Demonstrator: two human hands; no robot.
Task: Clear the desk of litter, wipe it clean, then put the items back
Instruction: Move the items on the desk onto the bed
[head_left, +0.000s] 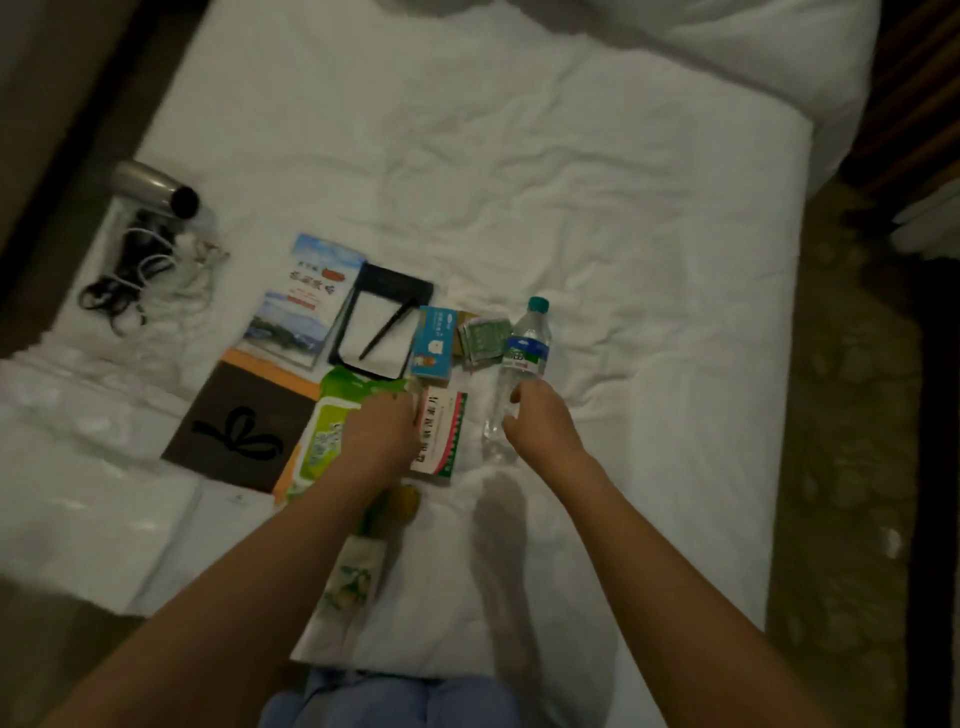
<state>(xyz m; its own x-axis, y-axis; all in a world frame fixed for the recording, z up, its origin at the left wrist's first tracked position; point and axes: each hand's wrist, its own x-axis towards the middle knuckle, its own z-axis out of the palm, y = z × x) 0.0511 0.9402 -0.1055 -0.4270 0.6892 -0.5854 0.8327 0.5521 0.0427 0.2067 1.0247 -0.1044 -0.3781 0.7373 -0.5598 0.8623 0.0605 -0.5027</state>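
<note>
Two hands out over the white bed sheet (571, 182): right hand (535, 415) curled round the clear plastic water bottle with blue label and teal cap (522, 364), left hand (382, 426) down on the green wet-wipe pack (332, 431) beside the red-and-white medicine box (439, 436), its grip impossible to tell. Near them, parked on the bed: blue carton (434, 340), black notepad holder with pen (379, 327), scenic brochure (301, 296), silver hair dryer (156, 189). Probably mid-task, items off the desk, desk out of view, wiping unverifiable, putting back apparently still ahead.
</note>
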